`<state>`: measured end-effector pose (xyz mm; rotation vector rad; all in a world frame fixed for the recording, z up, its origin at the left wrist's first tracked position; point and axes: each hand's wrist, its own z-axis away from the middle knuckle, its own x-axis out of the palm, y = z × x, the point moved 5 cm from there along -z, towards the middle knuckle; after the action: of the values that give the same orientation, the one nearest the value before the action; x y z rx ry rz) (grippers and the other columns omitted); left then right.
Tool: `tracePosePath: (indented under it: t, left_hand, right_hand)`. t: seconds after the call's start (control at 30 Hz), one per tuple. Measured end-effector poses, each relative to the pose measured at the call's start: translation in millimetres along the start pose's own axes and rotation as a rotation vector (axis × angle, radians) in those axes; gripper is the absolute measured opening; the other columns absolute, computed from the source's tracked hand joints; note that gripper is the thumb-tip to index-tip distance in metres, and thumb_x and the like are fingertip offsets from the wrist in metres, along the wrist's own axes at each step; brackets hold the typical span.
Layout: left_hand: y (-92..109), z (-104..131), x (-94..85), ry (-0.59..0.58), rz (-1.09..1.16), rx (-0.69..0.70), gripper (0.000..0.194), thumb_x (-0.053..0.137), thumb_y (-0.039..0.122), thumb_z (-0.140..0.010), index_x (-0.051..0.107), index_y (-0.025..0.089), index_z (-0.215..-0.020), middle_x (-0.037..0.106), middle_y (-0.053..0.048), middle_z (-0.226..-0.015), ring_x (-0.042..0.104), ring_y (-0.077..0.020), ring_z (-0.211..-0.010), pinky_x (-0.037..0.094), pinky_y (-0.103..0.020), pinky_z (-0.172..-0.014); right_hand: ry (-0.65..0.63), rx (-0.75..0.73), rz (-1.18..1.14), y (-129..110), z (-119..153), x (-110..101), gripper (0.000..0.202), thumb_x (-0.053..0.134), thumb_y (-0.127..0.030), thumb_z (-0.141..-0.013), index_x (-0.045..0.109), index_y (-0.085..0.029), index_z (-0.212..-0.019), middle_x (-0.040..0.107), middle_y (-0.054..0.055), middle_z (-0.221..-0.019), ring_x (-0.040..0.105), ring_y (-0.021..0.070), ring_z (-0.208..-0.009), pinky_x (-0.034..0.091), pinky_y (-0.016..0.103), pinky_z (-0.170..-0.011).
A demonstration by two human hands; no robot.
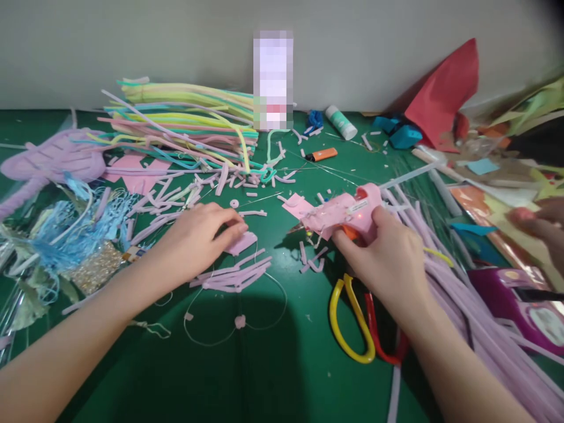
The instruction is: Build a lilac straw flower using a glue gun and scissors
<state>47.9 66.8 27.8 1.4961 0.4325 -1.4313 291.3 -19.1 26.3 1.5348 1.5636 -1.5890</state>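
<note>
My right hand [390,252] is wrapped round the handle of a pink glue gun [343,211], whose nozzle points left and a pale glue stick [414,173] juts from its back. On the left, my left hand [211,235] has its thumb and fingers closed on a small lilac piece [242,242], just above the green table. Below that piece lies a bundle of short lilac strips [238,276]. A thin clear loop [284,308] with a small pink knob [240,321] rests on the table near it.
Scissors with yellow and red handles [374,329] lie below my right hand. Colourful pipe cleaners [185,123] are stacked at the back. An orange lighter [324,154] and a glue tube [341,122] lie behind the gun. Another person's hand [540,226] shows at the right edge.
</note>
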Motion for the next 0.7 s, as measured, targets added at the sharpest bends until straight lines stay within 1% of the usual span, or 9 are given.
tracePosePath:
  t: [0.07, 0.1, 0.17, 0.27, 0.33, 0.43, 0.5, 0.6, 0.7]
  left_hand:
    - [-9.3, 10.5, 2.7, -0.008, 0.029, -0.076, 0.046, 0.052, 0.06, -0.086, 0.07, 0.022, -0.105, 0.067, -0.012, -0.105, 0.059, -0.0328, -0.1, 0.044, -0.043, -0.083]
    - [-11.8, 14.0, 4.3, 0.001, 0.028, -0.093, 0.048, 0.057, 0.062, -0.082, 0.07, 0.022, -0.106, 0.066, -0.012, -0.105, 0.059, -0.0341, -0.101, 0.044, -0.044, -0.084]
    - [-14.9, 18.6, 7.9, 0.015, 0.025, -0.124, 0.047, 0.063, 0.061, -0.076, 0.068, 0.021, -0.1, 0.065, -0.013, -0.103, 0.058, -0.0358, -0.102, 0.044, -0.044, -0.083]
    - [-18.5, 22.8, 13.4, -0.037, 0.092, -0.195, 0.043, 0.06, 0.062, -0.078, 0.062, 0.022, -0.09, 0.065, -0.011, -0.095, 0.062, -0.0321, -0.089, 0.047, -0.039, -0.069]
    - [-20.2, 25.1, 14.7, -0.075, 0.178, -0.222, 0.043, 0.058, 0.063, -0.079, 0.06, 0.022, -0.092, 0.066, -0.009, -0.091, 0.063, -0.0277, -0.08, 0.047, -0.035, -0.061]
    - [-21.5, 27.3, 11.9, -0.056, 0.309, -0.214, 0.043, 0.065, 0.058, -0.077, 0.062, 0.022, -0.102, 0.068, -0.007, -0.091, 0.066, -0.0247, -0.08, 0.05, -0.033, -0.063]
    - [-22.1, 28.0, 12.3, -0.064, 0.461, -0.21, 0.041, 0.07, 0.051, -0.075, 0.065, 0.022, -0.105, 0.07, -0.005, -0.091, 0.068, -0.0233, -0.08, 0.053, -0.031, -0.064]
    - [-22.7, 28.4, 17.2, -0.117, 0.747, -0.225, 0.031, 0.074, 0.042, -0.074, 0.07, 0.025, -0.1, 0.074, -0.002, -0.092, 0.072, -0.02, -0.077, 0.057, -0.028, -0.067]
    - [-24.4, 29.2, 22.2, -0.155, 0.875, -0.251, 0.022, 0.075, 0.039, -0.075, 0.071, 0.025, -0.092, 0.077, 0.0, -0.085, 0.074, -0.0188, -0.075, 0.059, -0.027, -0.07]
  right_hand:
    - [-0.024, -0.014, -0.025, -6.8, 4.6, 6.0, 0.036, 0.063, -0.037, -0.071, 0.028, -0.027, -0.067, 0.04, -0.005, -0.054, 0.035, 0.0135, -0.048, 0.026, 0.029, -0.051]
    - [-0.037, -0.022, -0.032, -9.6, 6.5, 9.2, 0.036, 0.063, -0.035, -0.07, 0.028, -0.027, -0.067, 0.041, -0.005, -0.054, 0.035, 0.0136, -0.048, 0.026, 0.029, -0.051]
    - [-0.048, -0.041, -0.039, -13.7, 9.2, 14.1, 0.035, 0.063, -0.033, -0.069, 0.028, -0.027, -0.066, 0.041, -0.005, -0.054, 0.036, 0.0135, -0.048, 0.027, 0.03, -0.052]
    - [-0.04, -0.03, -0.057, -15.8, 10.3, 16.7, 0.034, 0.062, -0.034, -0.068, 0.029, -0.027, -0.066, 0.041, -0.006, -0.054, 0.037, 0.0136, -0.048, 0.028, 0.03, -0.052]
    - [-0.045, -0.012, -0.089, -17.2, 10.6, 17.1, 0.033, 0.062, -0.037, -0.068, 0.031, -0.027, -0.066, 0.041, -0.005, -0.053, 0.038, 0.0139, -0.048, 0.029, 0.03, -0.051]
    - [-0.073, -0.024, -0.105, -22.7, 12.5, 19.3, 0.032, 0.063, -0.036, -0.068, 0.032, -0.027, -0.065, 0.042, -0.005, -0.052, 0.04, 0.0144, -0.047, 0.03, 0.03, -0.05]
    - [-0.077, -0.045, -0.093, -26.5, 14.4, 20.8, 0.034, 0.063, -0.034, -0.067, 0.03, -0.027, -0.064, 0.042, -0.004, -0.051, 0.04, 0.0143, -0.047, 0.03, 0.03, -0.05]
    - [-0.047, -0.048, -0.091, -27.3, 16.3, 20.9, 0.036, 0.063, -0.035, -0.066, 0.029, -0.027, -0.062, 0.041, -0.005, -0.05, 0.038, 0.0133, -0.045, 0.029, 0.03, -0.048]
    - [-0.013, -0.028, -0.097, -23.2, 16.4, 18.7, 0.033, 0.062, -0.038, -0.067, 0.032, -0.027, -0.061, 0.038, -0.007, -0.047, 0.035, 0.0119, -0.043, 0.027, 0.029, -0.047]
